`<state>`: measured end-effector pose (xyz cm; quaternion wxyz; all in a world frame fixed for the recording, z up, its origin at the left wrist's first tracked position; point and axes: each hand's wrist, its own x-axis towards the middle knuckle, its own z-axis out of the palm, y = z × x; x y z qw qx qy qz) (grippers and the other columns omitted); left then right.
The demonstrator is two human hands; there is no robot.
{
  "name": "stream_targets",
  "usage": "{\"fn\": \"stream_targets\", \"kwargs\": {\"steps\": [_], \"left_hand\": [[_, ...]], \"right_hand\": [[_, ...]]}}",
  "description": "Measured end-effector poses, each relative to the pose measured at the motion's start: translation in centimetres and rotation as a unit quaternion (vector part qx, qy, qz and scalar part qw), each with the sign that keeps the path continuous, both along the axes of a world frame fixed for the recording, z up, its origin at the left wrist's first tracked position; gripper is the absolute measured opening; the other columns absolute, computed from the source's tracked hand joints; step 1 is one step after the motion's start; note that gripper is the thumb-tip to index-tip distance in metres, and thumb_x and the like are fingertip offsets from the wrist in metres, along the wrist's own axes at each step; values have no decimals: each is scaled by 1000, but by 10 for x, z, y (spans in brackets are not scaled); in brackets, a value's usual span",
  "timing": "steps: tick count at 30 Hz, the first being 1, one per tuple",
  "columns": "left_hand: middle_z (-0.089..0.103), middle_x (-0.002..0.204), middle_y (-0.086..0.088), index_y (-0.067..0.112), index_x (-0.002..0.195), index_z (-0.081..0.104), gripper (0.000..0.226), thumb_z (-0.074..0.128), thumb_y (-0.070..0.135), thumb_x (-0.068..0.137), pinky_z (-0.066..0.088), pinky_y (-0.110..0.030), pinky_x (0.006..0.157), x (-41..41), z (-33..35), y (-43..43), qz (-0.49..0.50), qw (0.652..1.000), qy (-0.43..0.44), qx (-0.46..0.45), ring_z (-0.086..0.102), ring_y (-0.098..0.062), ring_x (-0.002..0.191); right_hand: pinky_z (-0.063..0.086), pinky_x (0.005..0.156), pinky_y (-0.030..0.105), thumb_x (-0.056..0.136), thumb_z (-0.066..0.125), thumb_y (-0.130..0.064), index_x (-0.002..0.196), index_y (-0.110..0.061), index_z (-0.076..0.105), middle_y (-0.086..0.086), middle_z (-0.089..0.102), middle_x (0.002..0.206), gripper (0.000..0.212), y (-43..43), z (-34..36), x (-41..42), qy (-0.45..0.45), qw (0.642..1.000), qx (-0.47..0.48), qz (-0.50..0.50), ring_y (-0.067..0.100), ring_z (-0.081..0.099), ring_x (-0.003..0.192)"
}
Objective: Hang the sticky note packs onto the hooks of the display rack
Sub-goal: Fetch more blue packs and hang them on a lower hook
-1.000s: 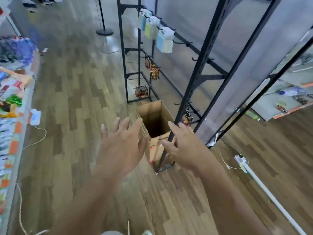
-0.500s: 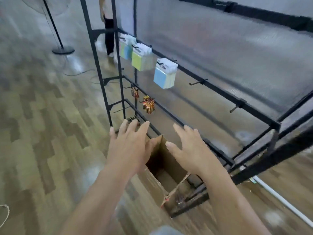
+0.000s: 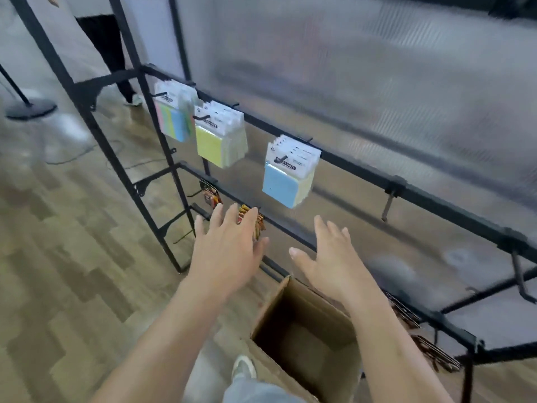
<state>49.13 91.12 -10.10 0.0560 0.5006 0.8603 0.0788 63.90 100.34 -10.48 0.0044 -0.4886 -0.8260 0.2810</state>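
Both my left hand (image 3: 225,251) and right hand (image 3: 334,260) hover spread and empty above the cardboard box (image 3: 305,338). Three sticky note packs (image 3: 286,181) hang on the display rack (image 3: 123,173), toward the left end of its upper rail (image 3: 436,201). They look light, blocky and stiff; I'd pinch each by its card header near the hole.

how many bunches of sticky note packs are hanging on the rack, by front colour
striped multicolour bunch: 1
yellow bunch: 1
blue bunch: 1
total: 3 bunches; the packs within each are too blurred to count
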Motion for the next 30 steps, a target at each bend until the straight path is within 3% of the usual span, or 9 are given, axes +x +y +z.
{"fn": "stream_targets", "kwargs": {"steps": [5,9,15,18,20,23,25,27,30], "left_hand": [[27,159,-5,24,152,20,63,39,52,98,18,-53,119,-54,-1,57,-50,999,8,-6,15,-28,149],[26,159,-6,19,153,17,70,44,52,97,18,-53,119,-81,-2,92,-82,997,-10,-10,14,-29,149],[38,151,-6,14,146,30,66,57,43,93,27,-52,116,-106,-8,126,-171,983,-73,13,28,-29,144],[52,128,-3,13,129,46,45,61,35,92,39,-32,99,-116,-8,131,-222,956,-184,60,47,-20,121],[55,120,2,16,123,50,36,60,35,94,36,-23,84,-122,-5,126,-235,937,-246,76,50,-12,108],[57,124,9,23,127,50,41,63,39,91,40,-22,85,-134,-2,115,-218,914,-331,83,52,-7,110],[58,126,13,27,126,47,53,68,50,83,48,-31,93,-141,-1,106,-202,883,-418,71,55,-6,115],[62,125,14,31,128,46,74,72,64,67,51,-39,98,-145,3,94,-201,816,-540,48,59,-7,115],[69,119,11,34,128,49,76,74,58,61,56,-32,89,-144,11,74,-227,717,-658,31,66,-13,110]], "right_hand": [[17,116,48,85,65,-48,152,-27,-6,-3,2,162,100,45,7,-44,42,995,-28,-85,21,0,148],[29,111,46,75,79,-35,151,-32,-3,-4,18,159,112,69,9,-69,105,983,-66,-138,18,24,143],[44,97,36,70,82,-17,141,-27,31,-9,49,137,88,90,-2,-89,201,956,-62,-204,13,47,123],[46,75,24,62,84,-21,124,-28,49,-11,60,120,72,84,-4,-91,219,948,-61,-221,8,56,106],[51,78,28,55,85,-28,116,-29,54,-11,62,114,68,75,-3,-91,238,941,-69,-230,5,57,100],[56,83,40,49,82,-36,109,-30,58,-13,67,105,65,57,5,-91,271,930,-85,-235,6,61,96],[56,85,42,51,82,-31,106,-29,61,-11,70,101,59,41,11,-91,303,918,-104,-236,9,65,94],[56,86,44,51,83,-26,106,-26,63,-7,72,102,58,25,17,-93,340,902,-136,-228,14,67,96],[58,77,38,59,79,-17,114,-15,62,-1,73,105,58,-2,29,-97,387,884,-161,-204,18,70,96]]}}
